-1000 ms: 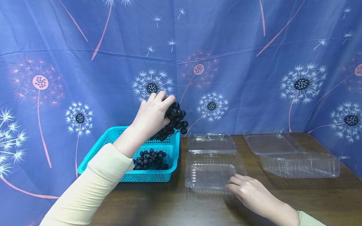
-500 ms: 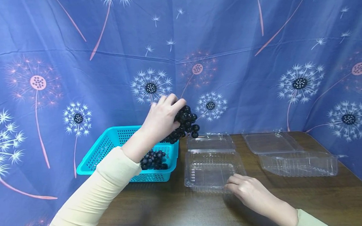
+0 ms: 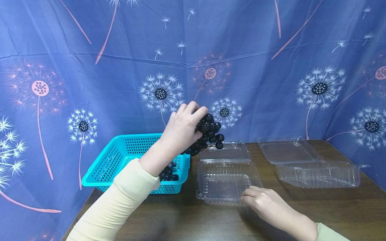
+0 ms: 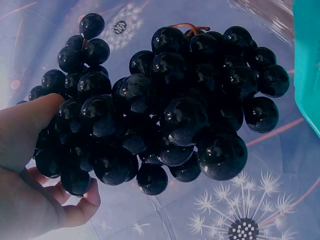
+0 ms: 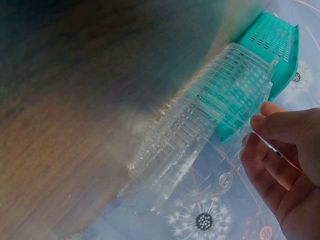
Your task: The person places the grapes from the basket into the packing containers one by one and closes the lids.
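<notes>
- Left hand [image 3: 183,126] is raised above the table, forearm in a cream sleeve angled up, fingers curled round a bunch of grapes [image 3: 207,134] held in the air between the basket [image 3: 113,164] and the open clamshell box [image 3: 227,182].
- Right hand [image 3: 266,204] lies low on the dark wooden table [image 3: 185,226], its fingers pinching the box's near right rim.
- Grapes are round, glossy and near black, with a reddish stem on top.
- Basket is turquoise perforated plastic holding more grapes.
- Box is clear, ribbed, thin plastic; a second clear box [image 3: 313,165] sits well to the right.
</notes>
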The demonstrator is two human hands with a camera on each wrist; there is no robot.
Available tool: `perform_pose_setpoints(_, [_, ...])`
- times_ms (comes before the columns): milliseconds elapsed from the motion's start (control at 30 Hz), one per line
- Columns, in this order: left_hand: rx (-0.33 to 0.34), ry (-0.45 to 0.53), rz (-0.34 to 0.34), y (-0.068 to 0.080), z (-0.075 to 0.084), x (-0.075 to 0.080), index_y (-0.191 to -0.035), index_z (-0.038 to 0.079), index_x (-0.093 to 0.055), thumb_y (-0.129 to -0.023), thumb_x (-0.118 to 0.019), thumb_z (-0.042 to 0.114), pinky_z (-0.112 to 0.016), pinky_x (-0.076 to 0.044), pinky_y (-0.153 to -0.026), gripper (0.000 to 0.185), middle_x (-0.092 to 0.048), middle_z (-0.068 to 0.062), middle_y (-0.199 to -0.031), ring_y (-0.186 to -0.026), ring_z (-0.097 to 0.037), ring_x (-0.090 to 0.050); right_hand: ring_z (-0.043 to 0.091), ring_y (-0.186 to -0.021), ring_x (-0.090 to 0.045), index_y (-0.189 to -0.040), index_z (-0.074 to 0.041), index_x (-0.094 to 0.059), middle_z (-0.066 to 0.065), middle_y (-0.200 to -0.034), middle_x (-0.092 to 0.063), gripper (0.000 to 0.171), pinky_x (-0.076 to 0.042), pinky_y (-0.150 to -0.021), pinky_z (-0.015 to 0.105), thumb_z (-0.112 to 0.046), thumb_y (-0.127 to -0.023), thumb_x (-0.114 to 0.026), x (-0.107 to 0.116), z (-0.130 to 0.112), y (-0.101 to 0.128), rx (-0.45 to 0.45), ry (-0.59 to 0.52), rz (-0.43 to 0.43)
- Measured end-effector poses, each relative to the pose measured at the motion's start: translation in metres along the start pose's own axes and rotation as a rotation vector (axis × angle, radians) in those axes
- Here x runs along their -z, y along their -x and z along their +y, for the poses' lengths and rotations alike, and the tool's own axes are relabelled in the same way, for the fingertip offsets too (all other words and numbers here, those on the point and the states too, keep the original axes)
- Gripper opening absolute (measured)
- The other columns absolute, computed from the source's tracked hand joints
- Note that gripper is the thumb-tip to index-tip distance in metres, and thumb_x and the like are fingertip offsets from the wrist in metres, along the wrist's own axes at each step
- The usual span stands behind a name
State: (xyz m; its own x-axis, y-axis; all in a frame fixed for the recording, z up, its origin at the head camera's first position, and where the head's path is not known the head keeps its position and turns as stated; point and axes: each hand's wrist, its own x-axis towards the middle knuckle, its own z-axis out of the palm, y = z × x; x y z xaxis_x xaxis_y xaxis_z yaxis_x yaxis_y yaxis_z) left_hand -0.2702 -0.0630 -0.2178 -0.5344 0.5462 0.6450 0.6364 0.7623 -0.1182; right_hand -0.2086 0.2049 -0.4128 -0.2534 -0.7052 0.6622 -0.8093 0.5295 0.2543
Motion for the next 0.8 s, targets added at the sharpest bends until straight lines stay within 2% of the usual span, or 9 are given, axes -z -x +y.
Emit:
perform_pose_setpoints(333, [-0.032, 0.014, -0.017, 0.001, 0.014, -0.009, -0.117, 0.019, -0.051, -0.073, -0.08, 0.02, -0.033, -0.041, -0.057, 0.053, -0.051, -0.002, -0.106, -0.091, -0.022, -0.049, 0.005, -0.071, -0.058, -0.079, -0.016, -0.068, -0.01, -0.08, -0.061, 0.02, -0.049, -0.057, 0.017, -0.006, -0.077, -0.051, 0.0, 0.0, 0.0, 0.007, 0.001, 0.015])
perform_pose_setpoints(567, [-0.077, -0.019, -0.031, 0.003, 0.023, -0.019, -0.119, 0.021, -0.05, -0.075, -0.078, 0.024, -0.03, -0.039, -0.055, 0.052, -0.051, -0.002, -0.107, -0.089, -0.021, -0.048, 0.005, -0.072, -0.058, -0.079, -0.017, -0.068, -0.01, -0.081, -0.062, 0.02, -0.05, -0.058, 0.017, -0.006, -0.077, -0.05, 0.001, 0.0, -0.002, 0.002, 0.011, -0.004])
perform_pose_setpoints(800, [-0.077, -0.022, -0.059, 0.004, 0.032, -0.032, -0.119, 0.022, -0.05, -0.074, -0.079, 0.027, -0.029, -0.038, -0.057, 0.054, -0.05, 0.0, -0.108, -0.09, -0.02, -0.047, 0.006, -0.071, -0.058, -0.078, -0.017, -0.068, -0.009, -0.081, -0.062, 0.021, -0.049, -0.055, 0.018, -0.008, -0.078, -0.049, 0.001, 0.0, -0.002, 0.006, 0.023, 0.003])
